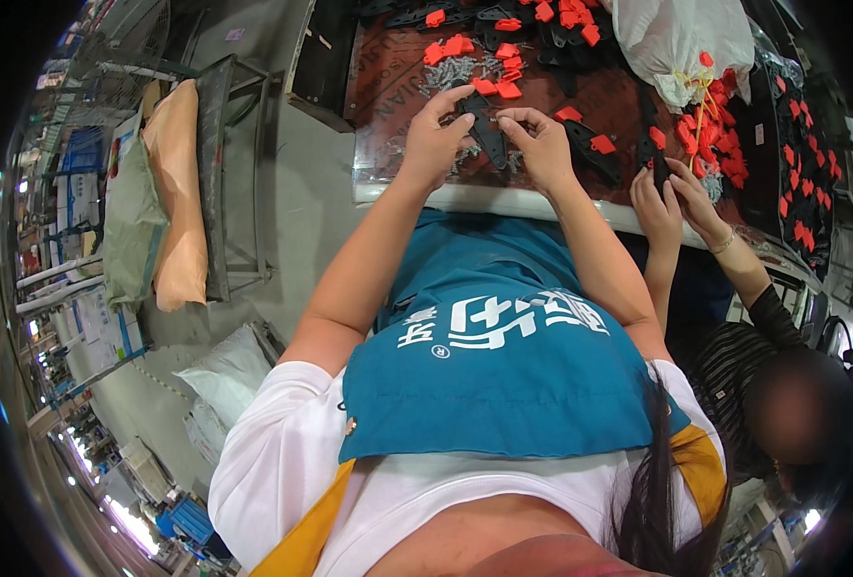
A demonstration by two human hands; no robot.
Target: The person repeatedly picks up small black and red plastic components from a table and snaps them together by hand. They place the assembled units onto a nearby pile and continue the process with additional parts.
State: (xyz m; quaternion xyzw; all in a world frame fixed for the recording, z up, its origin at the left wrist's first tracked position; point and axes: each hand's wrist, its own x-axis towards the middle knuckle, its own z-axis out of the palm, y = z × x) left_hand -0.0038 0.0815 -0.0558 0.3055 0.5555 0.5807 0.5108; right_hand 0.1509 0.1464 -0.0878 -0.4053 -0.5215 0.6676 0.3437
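A flat black plastic part [485, 137], roughly triangular, is held above the near side of the reddish-brown tabletop [385, 120]. My left hand [435, 140] grips its left side, thumb and forefinger closed on it. At its right edge my right hand [542, 149] is closed in a pinch, with thumb and forefinger around something too small to make out. Just beyond the hands lie a pile of small grey screws [446, 74] and several red plastic pieces [509, 67]. Another black part [595, 152] with red pieces on it rests right of my right hand.
To my right, a co-worker's hands [672, 202] hold a similar black part. A white plastic bag [686, 43] stands at the back right beside a heap of red pieces [720, 144]. A black box [323, 62] borders the table's left end. Sacks [175, 192] lean on a metal frame farther left.
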